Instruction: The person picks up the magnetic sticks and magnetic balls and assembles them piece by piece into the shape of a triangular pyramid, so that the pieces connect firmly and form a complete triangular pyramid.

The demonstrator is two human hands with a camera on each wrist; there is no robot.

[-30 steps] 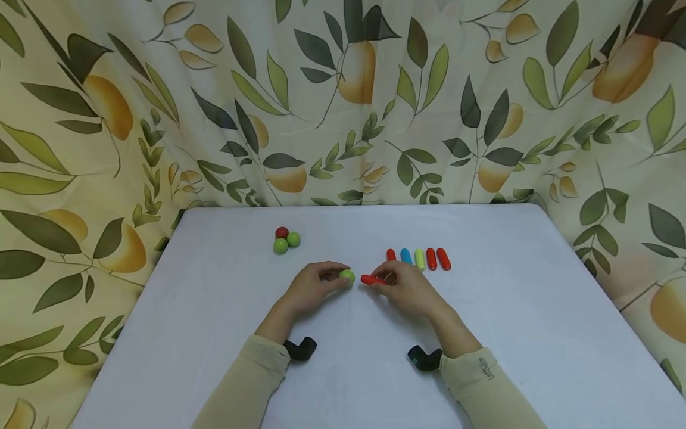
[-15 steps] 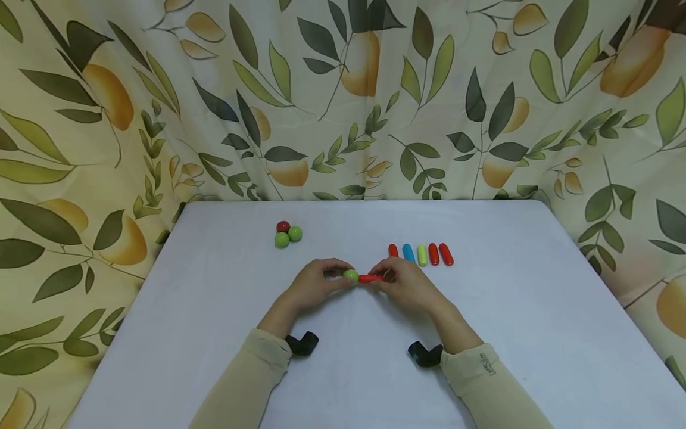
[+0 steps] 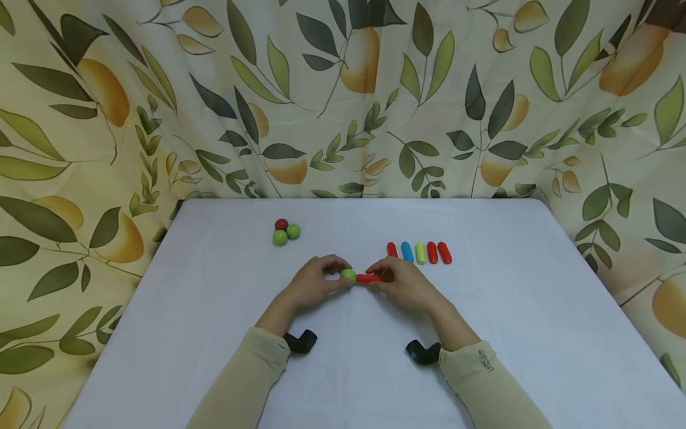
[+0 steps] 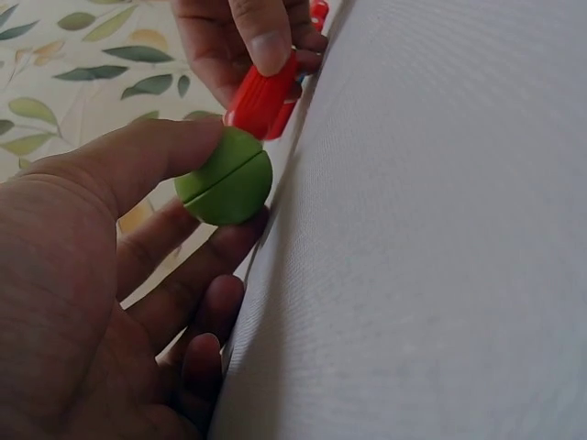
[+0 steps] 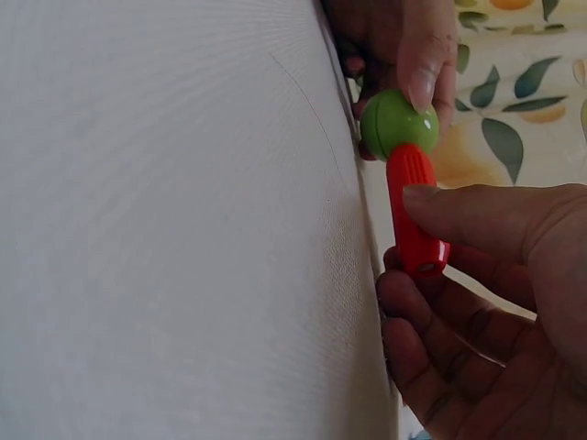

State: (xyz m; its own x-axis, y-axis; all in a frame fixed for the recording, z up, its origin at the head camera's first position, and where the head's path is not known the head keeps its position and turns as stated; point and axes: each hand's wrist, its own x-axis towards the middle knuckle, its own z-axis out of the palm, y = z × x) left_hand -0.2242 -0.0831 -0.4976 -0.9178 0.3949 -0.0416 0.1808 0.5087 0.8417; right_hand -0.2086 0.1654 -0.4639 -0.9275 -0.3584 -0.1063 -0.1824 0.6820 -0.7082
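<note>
Between thumb and fingers, my left hand [image 3: 313, 282] pinches a green ball [image 4: 226, 178] with a seam line round it. My right hand [image 3: 405, 284] pinches a short red rod [image 5: 415, 211] with grooved sides. The rod's far end touches the ball in the right wrist view, and the two lie roughly in line just above the table. Whether the rod's end sits inside the ball I cannot tell. Behind the right hand stands a row of loose rods: a red rod [image 3: 392, 249], a blue rod [image 3: 407, 251], a light green rod [image 3: 420, 252] and two more red ones.
At the back left of the white table [image 3: 343, 369], a red ball [image 3: 281, 224] and two green balls [image 3: 293, 231] sit in a cluster. A leaf-patterned curtain [image 3: 343, 143] hangs behind the table. Black wrist cameras [image 3: 302, 342] jut inward from both wrists.
The hands have come together, closing the gap between the red rod and the green ball, which now touch. The loose rods and the ball cluster stay where they were.
</note>
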